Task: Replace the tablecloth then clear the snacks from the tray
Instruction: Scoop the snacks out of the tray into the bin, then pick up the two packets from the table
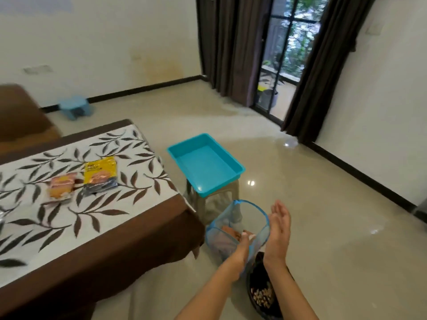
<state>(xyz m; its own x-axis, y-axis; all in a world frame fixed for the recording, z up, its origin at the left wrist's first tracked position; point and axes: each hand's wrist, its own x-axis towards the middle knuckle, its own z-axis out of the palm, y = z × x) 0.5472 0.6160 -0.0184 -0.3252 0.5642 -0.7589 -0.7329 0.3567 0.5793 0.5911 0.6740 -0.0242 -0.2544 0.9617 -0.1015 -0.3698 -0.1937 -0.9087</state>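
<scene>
Head view, right fingers [278,211]: held straight and close together, nothing gripped, palm turned toward the mesh basket.
Right hand [279,229]: seen just beside the basket's right rim; contact cannot be told.
Left fingers [247,237]: inside the basket, blurred behind the mesh; whether they are curled on anything cannot be told.
Left hand [241,249]: placed over the basket's near rim, wrist outside.
Mesh basket [251,215]: blue-rimmed, set on the floor by the table's corner; brownish cloth is seen bundled inside.
Dark bowl [250,280]: on the floor under the forearms, pale snack pieces held in it, partly hidden by the right forearm.
Tray [208,162]: teal, set on a stool beyond the basket, bare bottom shown.
Stool [191,195]: grey-beige, just beside the table's end.
Tablecloth [69,218]: white with brown leaves and a brown border, spread over the table.
Yellow packet [100,174]: laid flat on the tablecloth.
Pink-orange packet [61,187]: laid just beside the yellow packet, blurred.
Small blue stool [75,108]: set near the far wall.
Curtains [221,42]: dark, parted at the glass door [284,54].
</scene>
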